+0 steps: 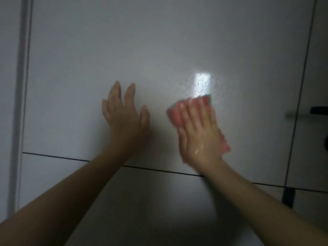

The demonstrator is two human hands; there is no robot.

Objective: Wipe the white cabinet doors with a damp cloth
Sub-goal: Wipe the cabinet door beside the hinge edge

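A large white cabinet door (159, 41) fills the head view. My right hand (200, 134) lies flat over a pink cloth (174, 115) with a greenish edge and presses it against the door's lower right part. Wet streaks (202, 84) gleam on the door just above the cloth. To the left of the cloth, my left hand (124, 114) rests flat on the door, fingers spread, holding nothing. The cloth is mostly hidden under my right hand and looks blurred.
A dark horizontal gap (71, 158) separates this door from a lower white panel (142, 201). A vertical gap (301, 82) runs at the right, with a dark handle (317, 110) beyond it. A pale frame strip (19, 86) stands at the left.
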